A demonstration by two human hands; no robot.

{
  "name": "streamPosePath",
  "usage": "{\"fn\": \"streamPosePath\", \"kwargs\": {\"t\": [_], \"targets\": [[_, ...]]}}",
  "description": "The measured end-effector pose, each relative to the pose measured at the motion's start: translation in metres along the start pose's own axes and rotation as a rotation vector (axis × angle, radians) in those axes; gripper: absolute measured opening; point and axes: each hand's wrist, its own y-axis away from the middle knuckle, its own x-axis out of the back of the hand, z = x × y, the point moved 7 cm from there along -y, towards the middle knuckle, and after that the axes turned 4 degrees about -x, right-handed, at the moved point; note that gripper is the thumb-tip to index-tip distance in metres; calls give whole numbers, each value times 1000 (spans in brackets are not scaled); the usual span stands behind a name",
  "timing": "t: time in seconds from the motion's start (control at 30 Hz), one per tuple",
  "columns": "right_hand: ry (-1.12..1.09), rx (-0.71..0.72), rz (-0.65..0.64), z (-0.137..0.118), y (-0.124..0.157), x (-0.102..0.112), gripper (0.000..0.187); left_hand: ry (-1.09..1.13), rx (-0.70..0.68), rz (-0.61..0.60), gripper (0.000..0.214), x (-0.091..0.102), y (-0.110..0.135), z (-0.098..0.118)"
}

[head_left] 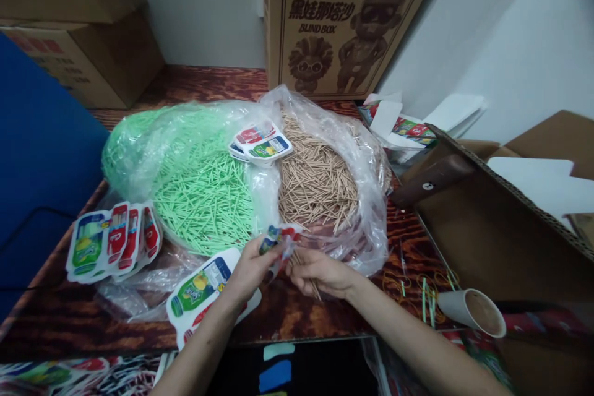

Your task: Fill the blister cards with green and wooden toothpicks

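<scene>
My left hand (253, 266) is closed on a printed bottle-shaped packet (273, 239) with blue, red and clear parts. Against it, my right hand (322, 272) pinches a few thin brown sticks (316, 289). Behind my hands lies an open clear bag full of brown sticks (320, 179). To its left another clear bag holds light green sticks (204, 198). Under my left forearm are printed bottle-shaped packets (197, 291). A small stack of similar packets (264, 143) rests on the bags, and several filled ones (114, 241) overlap at the left.
A tall cardboard box (343, 25) stands at the back, with more boxes (93, 55) at the back left. An open carton (501, 210) is on the right. Near it are a paper cup (473, 311) on its side, rubber bands (399, 284) and loose green sticks (429, 300).
</scene>
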Motion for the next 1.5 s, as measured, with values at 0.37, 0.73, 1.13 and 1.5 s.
{"fn": "streamPosePath", "kwargs": {"t": [0.37,0.73,1.13,1.5], "targets": [[467,686,761,-31,23,32,9,213,26,246,30,37,17,-1],[459,707,777,-27,15,34,14,273,56,304,32,34,30,-6],[552,780,701,-36,28,11,19,182,22,283,30,44,33,-15],[557,763,661,-37,28,-2,23,28,13,260,29,43,36,-7]]}}
